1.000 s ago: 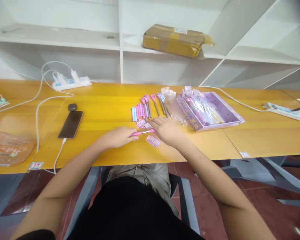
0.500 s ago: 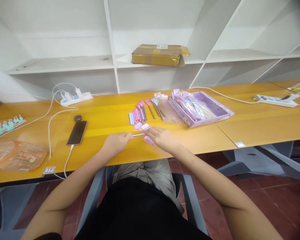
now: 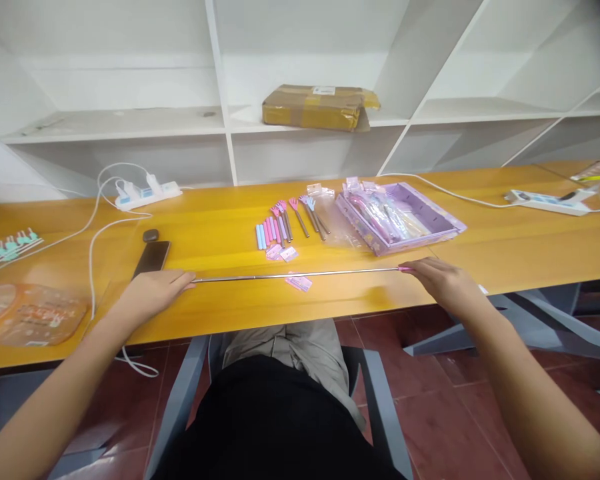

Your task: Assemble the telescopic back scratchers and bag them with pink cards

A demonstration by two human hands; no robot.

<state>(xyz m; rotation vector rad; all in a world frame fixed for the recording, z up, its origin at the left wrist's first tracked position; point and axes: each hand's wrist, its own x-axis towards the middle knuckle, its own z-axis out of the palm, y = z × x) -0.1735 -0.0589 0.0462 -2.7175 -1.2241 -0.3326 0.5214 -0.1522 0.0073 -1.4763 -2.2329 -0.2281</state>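
A thin metal telescopic back scratcher [image 3: 300,274] is stretched out level between my two hands, above the table's front part. My left hand [image 3: 156,293] is closed around its left end, close to the phone [image 3: 152,257]. At the other end my right hand [image 3: 441,280] pinches the pink tip, which is mostly hidden by the fingers. Pink cards [image 3: 299,283] lie under and just behind the rod. Farther back are several pink, blue and purple handle sleeves [image 3: 271,231] and several shortened back scratchers [image 3: 300,217] with claw-shaped heads.
A purple box [image 3: 425,217] holds several bagged items, with clear plastic bags [image 3: 337,223] beside it. Power strips [image 3: 147,195] with white cables lie left and right. An orange pouch [image 3: 33,313] is at the left, a taped carton [image 3: 315,107] on the shelf.
My hands have moved wide apart, left hand leftward and right hand rightward. The back scratcher's rod between them has been drawn out from a short piece to a long one.
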